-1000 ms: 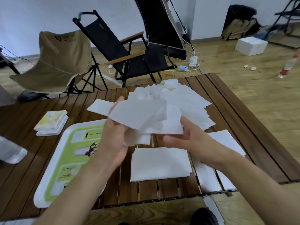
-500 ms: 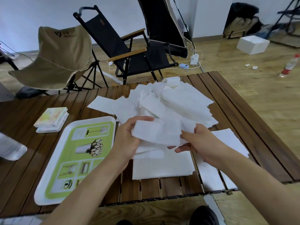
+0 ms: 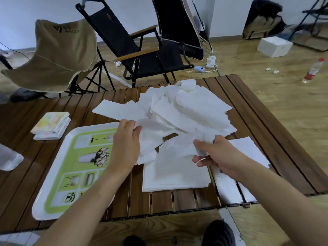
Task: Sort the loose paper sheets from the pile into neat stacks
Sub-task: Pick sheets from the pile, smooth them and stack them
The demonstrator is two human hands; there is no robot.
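A loose pile of white paper sheets (image 3: 188, 107) covers the far middle of the slatted wooden table (image 3: 262, 132). My left hand (image 3: 124, 148) grips a sheet (image 3: 150, 139) at the pile's near left edge. My right hand (image 3: 218, 155) pinches another white sheet (image 3: 175, 151) just above a neat stack (image 3: 175, 180) near the front edge. A second stack (image 3: 248, 151) lies to the right, partly under my right forearm.
A white and green tray (image 3: 58, 176) lies on the table's left half, with a small stack of books (image 3: 51, 125) behind it. A clear plastic object (image 3: 8, 157) is at the far left. Folding chairs (image 3: 142, 43) stand beyond the table.
Both hands came down from chest height toward the table. The sheets they held together are now split, one in each hand, low over the near stack.
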